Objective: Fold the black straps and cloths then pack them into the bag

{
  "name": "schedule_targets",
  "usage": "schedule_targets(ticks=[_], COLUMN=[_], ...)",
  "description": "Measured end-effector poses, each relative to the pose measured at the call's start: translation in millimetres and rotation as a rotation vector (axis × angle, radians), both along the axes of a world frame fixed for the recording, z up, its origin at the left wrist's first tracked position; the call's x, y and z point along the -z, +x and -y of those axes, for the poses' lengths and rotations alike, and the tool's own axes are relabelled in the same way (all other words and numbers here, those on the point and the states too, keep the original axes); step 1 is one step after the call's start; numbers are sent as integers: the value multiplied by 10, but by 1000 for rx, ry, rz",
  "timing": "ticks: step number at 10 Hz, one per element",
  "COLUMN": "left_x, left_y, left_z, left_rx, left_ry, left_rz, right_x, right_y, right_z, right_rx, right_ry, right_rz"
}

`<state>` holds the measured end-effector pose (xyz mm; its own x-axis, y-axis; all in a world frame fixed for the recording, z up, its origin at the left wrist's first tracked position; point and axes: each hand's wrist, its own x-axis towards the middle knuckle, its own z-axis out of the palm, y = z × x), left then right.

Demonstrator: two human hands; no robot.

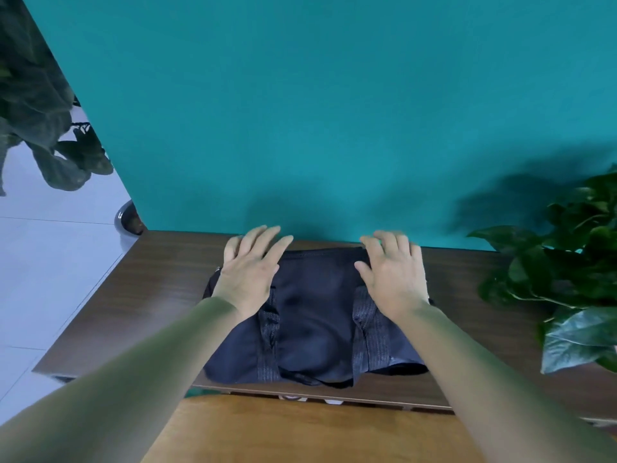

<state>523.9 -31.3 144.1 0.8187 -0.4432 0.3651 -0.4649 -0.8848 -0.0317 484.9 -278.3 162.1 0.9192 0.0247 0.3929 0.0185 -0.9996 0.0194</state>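
Fingers straight and slightly spread on both sides: the left hand (248, 269) lies flat over the far-left part of the black bag (314, 315), its fingertips reaching past the bag's far edge toward the teal wall (334, 111), and the right hand (392, 274) lies flat over the far-right part, its fingers blurred at the tips; neither hand clasps anything. The bag lies flat on the dark wooden table (140, 295), its zipped far edge running close along the foot of the wall and its near edge close to the table's front edge, so little bare wood is left in front of or behind it. Two grey ribbed straps (372, 332) run down the bag's face from under each wrist toward the near edge. To the left of the bag a broad stretch of table lies bare out to the corner, beyond which pale floor tiles (50, 262) show. To the right, bare wood runs as far as a leafy green plant (574, 262) that overhangs the table's right end. A lighter wooden surface (300, 432) sits just below the table's front edge, between the forearms. A second, darker plant (43, 105) hangs at the upper left, well apart from the bag.
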Motion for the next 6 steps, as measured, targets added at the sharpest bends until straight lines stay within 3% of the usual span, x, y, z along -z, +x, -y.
schedule_targets(ticks=[1,2,3,4,5,6], left_x=[64,223,406,123,93,438], left_y=[-228,-451,-451,-471,-375,-256], left_z=[-88,-229,-378,-258,-162,-221], left_rx=[35,86,35,0,-12,-23], left_ry=[61,244,353,329,333,368], left_rz=[-13,-41,-104,-26,-86,-224], right_x=[137,286,298,349,361,343], right_y=[-261,-422,-391,-297,-272,-344], right_z=[-96,-71,-25,-15,-55,-108], right_rx=[-134,-193,-117,-55,-16,-7], right_ry=[-126,-231,-251,-299,-263,-269], right_rz=[-41,-217,-342,-392,-440,-480])
